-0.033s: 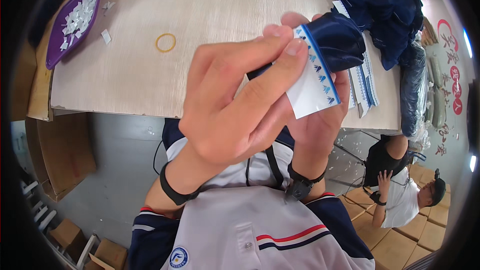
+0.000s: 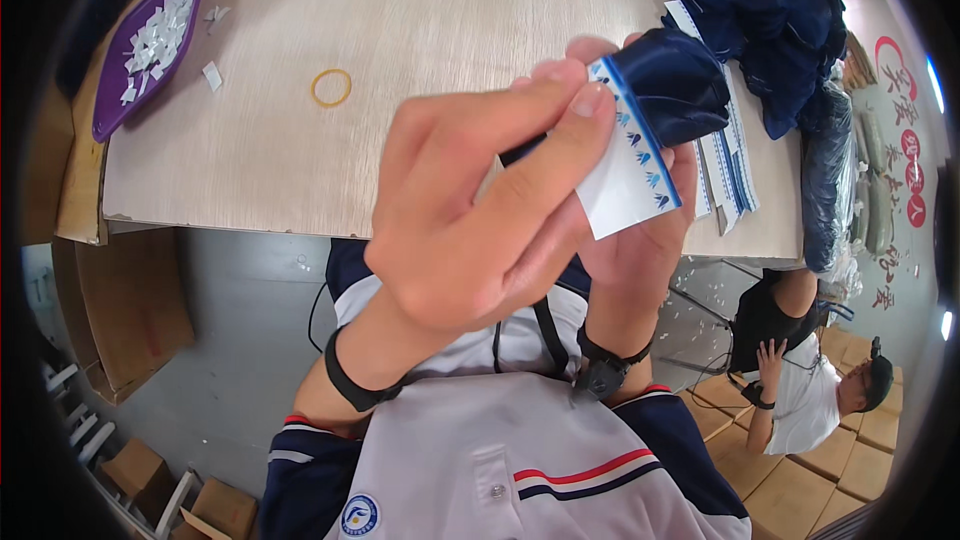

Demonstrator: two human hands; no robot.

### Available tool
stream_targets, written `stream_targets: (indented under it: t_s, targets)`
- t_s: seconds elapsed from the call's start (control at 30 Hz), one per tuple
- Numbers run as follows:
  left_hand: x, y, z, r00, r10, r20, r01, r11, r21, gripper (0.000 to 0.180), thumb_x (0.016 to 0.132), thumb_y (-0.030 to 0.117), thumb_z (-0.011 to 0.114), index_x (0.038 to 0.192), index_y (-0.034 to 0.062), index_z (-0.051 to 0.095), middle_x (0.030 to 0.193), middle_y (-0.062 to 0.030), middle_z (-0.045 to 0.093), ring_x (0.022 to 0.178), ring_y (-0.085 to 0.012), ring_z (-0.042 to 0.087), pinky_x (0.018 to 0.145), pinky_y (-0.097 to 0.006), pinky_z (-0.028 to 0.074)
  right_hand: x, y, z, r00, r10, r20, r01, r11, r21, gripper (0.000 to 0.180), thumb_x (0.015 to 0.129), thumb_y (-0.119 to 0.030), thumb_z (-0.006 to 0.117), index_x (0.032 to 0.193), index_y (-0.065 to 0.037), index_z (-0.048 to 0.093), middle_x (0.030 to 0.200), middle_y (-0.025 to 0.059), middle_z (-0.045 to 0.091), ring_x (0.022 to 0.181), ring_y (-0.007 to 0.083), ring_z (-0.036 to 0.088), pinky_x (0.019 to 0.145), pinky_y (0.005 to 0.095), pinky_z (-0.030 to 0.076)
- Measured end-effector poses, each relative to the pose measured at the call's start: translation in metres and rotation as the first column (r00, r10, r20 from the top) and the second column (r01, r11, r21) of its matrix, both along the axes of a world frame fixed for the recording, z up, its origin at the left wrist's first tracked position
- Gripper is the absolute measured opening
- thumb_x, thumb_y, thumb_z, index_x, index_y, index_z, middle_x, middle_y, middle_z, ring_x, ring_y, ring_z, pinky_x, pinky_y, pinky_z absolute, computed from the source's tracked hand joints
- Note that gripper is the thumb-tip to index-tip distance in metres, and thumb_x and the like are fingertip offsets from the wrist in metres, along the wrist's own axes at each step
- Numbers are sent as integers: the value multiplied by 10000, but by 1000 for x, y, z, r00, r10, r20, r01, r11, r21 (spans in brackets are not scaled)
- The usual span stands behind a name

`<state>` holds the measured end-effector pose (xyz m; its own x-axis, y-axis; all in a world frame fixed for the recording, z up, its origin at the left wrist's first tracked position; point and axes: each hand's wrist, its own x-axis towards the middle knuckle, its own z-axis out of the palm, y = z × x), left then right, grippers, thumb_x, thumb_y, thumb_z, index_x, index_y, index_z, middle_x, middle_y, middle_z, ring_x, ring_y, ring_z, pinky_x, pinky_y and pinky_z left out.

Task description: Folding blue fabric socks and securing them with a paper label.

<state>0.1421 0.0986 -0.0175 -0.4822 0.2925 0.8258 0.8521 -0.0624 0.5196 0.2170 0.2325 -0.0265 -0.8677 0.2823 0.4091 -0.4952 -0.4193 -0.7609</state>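
Note:
A bundle of folded, shiny navy fabric (image 2: 685,90) is held up over the table's front edge. Across its near side lies a white paper strip (image 2: 622,195) with a blue border and small blue motifs. My left hand (image 2: 450,200) pinches the strip's upper end between thumb and forefinger, pressing it to the fabric. Behind and below, my right hand (image 2: 635,250) holds up the same bundle, its fingers largely hidden by the strip and fabric. More blue-edged strips (image 2: 735,180) lie on the table just right of the bundle.
A yellow rubber band (image 2: 313,90) lies on the pale table (image 2: 260,170). At the far left stands a purple tray (image 2: 112,105) of small white pieces. Navy garments (image 2: 740,0) are heaped at the back right. A seated person (image 2: 805,405) and cardboard boxes (image 2: 780,495) are at the lower right.

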Motion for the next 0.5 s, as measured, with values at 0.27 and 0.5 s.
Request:
stream_targets:
  t_s: [0.27,0.5]
  targets:
    - [12,10,-15,993,-45,-109,51,997,50,468,730,-44,803,1190,16,737,1255,-197,718,1015,-314,676,881,-351,564,5,-7,0,986,6,165,49,942,-331,881,735,-305,956,1417,-36,469,1284,56,581,1130,167,628,963,308,532]
    - [12,11,-5,995,-75,-66,77,997,26,434,732,-19,813,1160,3,748,1216,-201,737,1017,-327,671,872,-350,534,5,-10,10,984,-40,172,87,957,-277,833,741,-329,950,1383,-48,501,1267,76,587,1143,181,621,956,318,526]
